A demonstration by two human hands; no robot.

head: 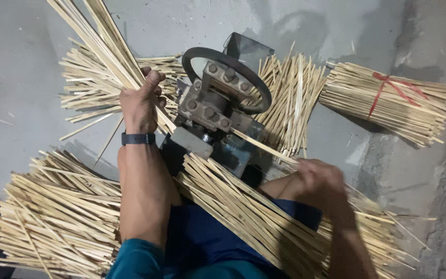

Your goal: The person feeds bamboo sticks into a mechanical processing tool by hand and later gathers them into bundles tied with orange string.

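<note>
Bamboo lies everywhere on the grey concrete floor: a big loose heap of pale split bamboo strips at lower left, a long sheaf of the same strips slanting across the person's lap, a fan of cut sticks behind the machine, and a tidy bundle tied with red string at far right.

Between the knees sits a dark steel splitting machine with a black ring wheel and bolted head. The left hand, wearing a dark wristband, has its grip pressed together around a long handful of strips that slants up and away, just beside the bolted head. The right hand is blurred; it seems to be pinching a single thin strip coming out of the machine, though I cannot tell for sure.

Risks, as I judge them: left knuckles sit close to the bolted head, so a slip could nip them; splintery edges could cut a sliding palm; the lap sheaf could slide off and scatter.
</note>
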